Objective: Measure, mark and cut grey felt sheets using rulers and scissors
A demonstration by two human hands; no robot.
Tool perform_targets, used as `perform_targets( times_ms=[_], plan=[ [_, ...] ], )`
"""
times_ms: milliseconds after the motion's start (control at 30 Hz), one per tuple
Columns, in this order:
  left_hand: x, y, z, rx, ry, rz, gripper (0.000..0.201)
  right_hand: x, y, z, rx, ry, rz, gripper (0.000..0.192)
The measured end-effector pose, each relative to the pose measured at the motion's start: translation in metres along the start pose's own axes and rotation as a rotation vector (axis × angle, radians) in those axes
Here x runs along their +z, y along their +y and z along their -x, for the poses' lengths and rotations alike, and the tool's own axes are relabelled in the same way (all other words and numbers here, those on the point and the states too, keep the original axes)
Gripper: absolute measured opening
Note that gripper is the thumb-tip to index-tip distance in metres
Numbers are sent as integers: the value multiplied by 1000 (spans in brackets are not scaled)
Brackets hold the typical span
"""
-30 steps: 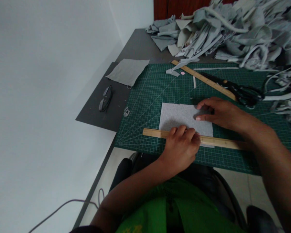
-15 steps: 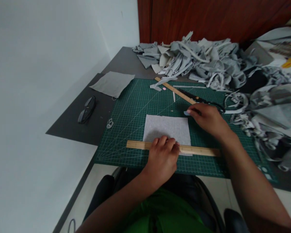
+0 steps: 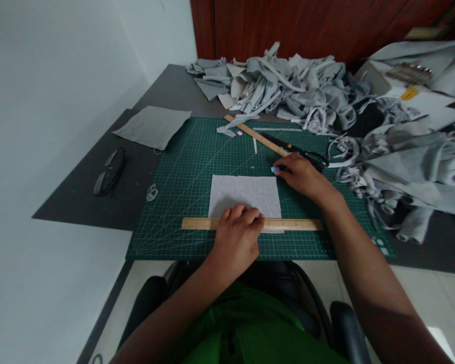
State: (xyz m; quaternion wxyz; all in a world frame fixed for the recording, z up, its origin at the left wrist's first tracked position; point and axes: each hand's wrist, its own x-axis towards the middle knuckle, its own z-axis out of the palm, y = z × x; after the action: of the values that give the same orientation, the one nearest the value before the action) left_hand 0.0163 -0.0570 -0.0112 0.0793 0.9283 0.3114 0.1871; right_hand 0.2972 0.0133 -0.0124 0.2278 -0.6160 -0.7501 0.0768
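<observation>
My left hand (image 3: 238, 227) presses a wooden ruler (image 3: 296, 224) down with its fingers curled over the edge. Under the ruler lies a light grey fabric rectangle (image 3: 246, 192), its lower edge mostly covered. Between the thumb and fingers of my right hand (image 3: 298, 174) is a small pale-blue flat piece of tailor's chalk (image 3: 275, 170), just above the fabric's upper right corner. Close behind that hand are black-handled scissors (image 3: 314, 159) and a second wooden ruler (image 3: 256, 135), which lies at a slant.
The green cutting mat (image 3: 182, 167) covers much of the dark table (image 3: 79, 202). Grey fabric scraps (image 3: 288, 81) are heaped at the back and right. Eyeglasses (image 3: 109, 172) and a grey cloth piece (image 3: 153, 125) lie left. A white box (image 3: 436, 101) stands back right.
The camera view has turned slightly, so the whole scene sits further left. Both hands keep nearly the same places against the fabric and ruler.
</observation>
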Motion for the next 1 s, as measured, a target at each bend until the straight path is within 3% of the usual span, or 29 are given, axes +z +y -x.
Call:
perform_targets(
  times_ms=[400, 1000],
  plan=[
    [4, -3, -1, 12, 36, 27, 33, -6, -6, -3, 82, -5, -41, 4],
    [4, -3, -1, 25, 15, -8, 31, -5, -2, -2, 28, -10, -73, 4]
  ],
)
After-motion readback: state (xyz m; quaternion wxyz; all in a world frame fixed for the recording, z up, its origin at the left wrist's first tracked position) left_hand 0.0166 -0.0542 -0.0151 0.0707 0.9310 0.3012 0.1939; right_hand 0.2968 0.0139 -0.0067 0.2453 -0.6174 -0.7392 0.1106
